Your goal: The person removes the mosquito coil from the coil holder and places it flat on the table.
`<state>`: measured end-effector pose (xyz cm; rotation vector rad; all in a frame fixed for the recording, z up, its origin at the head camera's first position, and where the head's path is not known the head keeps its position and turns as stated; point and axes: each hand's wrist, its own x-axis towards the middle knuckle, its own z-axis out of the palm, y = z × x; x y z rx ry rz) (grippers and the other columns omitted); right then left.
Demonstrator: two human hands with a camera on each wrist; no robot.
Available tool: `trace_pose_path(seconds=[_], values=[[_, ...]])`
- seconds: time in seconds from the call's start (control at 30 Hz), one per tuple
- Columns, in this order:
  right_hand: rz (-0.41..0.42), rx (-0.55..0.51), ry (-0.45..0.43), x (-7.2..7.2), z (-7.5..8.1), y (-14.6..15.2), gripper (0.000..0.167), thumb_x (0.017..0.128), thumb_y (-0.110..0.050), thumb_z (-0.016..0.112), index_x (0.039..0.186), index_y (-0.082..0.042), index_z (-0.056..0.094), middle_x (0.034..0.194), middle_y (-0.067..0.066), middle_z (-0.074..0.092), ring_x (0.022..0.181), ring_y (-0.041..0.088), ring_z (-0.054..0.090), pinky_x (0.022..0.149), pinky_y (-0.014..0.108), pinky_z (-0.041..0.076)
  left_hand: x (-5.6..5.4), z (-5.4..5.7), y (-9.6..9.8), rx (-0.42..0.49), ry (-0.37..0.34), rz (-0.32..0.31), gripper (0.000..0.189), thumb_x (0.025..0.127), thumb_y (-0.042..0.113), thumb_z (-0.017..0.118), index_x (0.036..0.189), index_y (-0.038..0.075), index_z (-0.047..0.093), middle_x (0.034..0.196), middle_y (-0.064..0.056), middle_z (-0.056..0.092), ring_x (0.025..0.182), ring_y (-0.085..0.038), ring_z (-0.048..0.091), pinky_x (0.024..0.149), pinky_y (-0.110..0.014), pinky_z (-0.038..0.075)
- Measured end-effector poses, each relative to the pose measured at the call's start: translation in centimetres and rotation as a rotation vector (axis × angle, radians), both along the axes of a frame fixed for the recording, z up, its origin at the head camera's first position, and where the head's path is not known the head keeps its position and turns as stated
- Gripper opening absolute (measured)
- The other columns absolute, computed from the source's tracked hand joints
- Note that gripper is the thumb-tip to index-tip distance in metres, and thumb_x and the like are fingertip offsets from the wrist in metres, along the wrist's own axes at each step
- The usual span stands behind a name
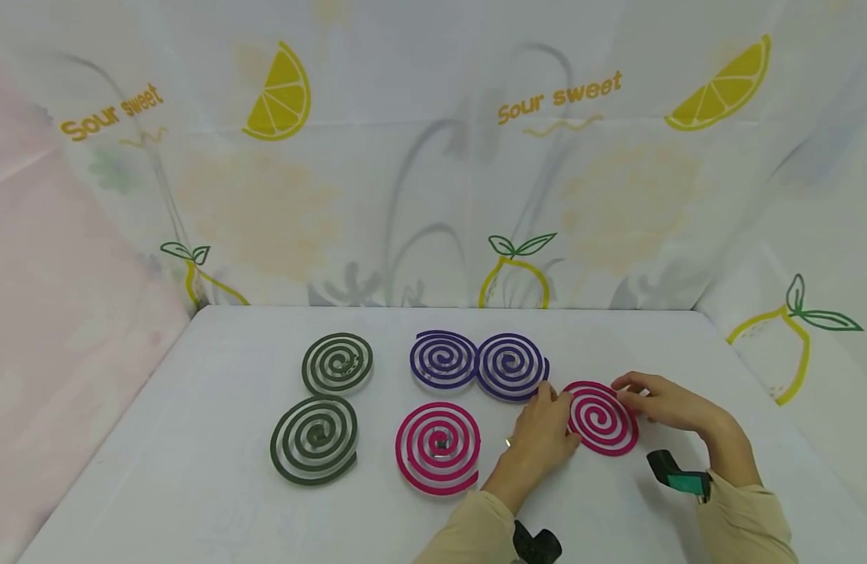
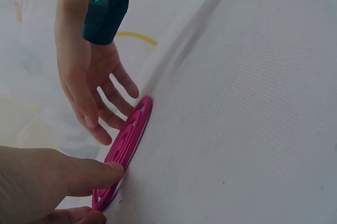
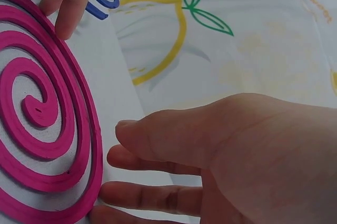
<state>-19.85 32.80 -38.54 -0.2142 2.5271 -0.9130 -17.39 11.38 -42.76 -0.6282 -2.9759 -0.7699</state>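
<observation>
A pink mosquito coil (image 1: pixel 602 419) lies on the white table at the right, between both hands. My left hand (image 1: pixel 539 435) is at its left side; the left thumb (image 2: pixel 100 175) and a fingertip pinch its edge in the left wrist view. On the coil's far right side is my right hand (image 1: pixel 662 399), with fingers loosely bent. In the right wrist view the right fingertips (image 3: pixel 110 188) are right at the pink rim, and the right thumb stands apart from it. Another pink coil (image 1: pixel 440 435) lies left of my left hand.
Two purple-blue coils (image 1: pixel 509 360) lie side by side at the back, close to my left fingertips. Two dark green coils (image 1: pixel 319 433) lie one in front of the other at the left. A lemon-print cloth (image 1: pixel 433 196) hangs behind the table (image 1: pixel 193 470).
</observation>
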Motion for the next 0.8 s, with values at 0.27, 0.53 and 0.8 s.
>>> trace_pose_path(seconds=[0.27, 0.53, 0.8], values=[[0.005, 0.005, 0.017, 0.08, 0.14, 0.0, 0.042, 0.095, -0.024, 0.052, 0.127, 0.005, 0.047, 0.11, 0.018, 0.056, 0.093, 0.021, 0.056, 0.079, 0.041, 0.054, -0.02, 0.15, -0.11, 0.0, -0.016, -0.007, 0.043, 0.08, 0.031, 0.074, 0.118, 0.017, 0.06, 0.109, 0.0, 0.048, 0.087, -0.009, 0.053, 0.073, -0.021, 0.048], [-0.009, 0.018, 0.041, 0.1, 0.08, -0.02, 0.04, 0.095, -0.023, 0.052, 0.125, 0.004, 0.049, 0.111, 0.019, 0.057, 0.094, 0.021, 0.056, 0.079, 0.04, 0.054, 0.0, 0.26, -0.26, 0.028, -0.032, -0.013, 0.038, 0.085, 0.031, 0.069, 0.118, 0.017, 0.06, 0.109, 0.0, 0.05, 0.089, -0.009, 0.054, 0.077, -0.021, 0.05], [-0.02, 0.016, 0.069, 0.1, 0.01, -0.19, 0.038, 0.095, -0.022, 0.053, 0.123, 0.002, 0.05, 0.111, 0.019, 0.057, 0.094, 0.023, 0.056, 0.078, 0.038, 0.053, 0.06, 0.5, -0.41, 0.053, -0.049, -0.011, 0.038, 0.086, 0.031, 0.068, 0.12, 0.016, 0.06, 0.109, 0.0, 0.051, 0.088, -0.009, 0.055, 0.078, -0.022, 0.05]])
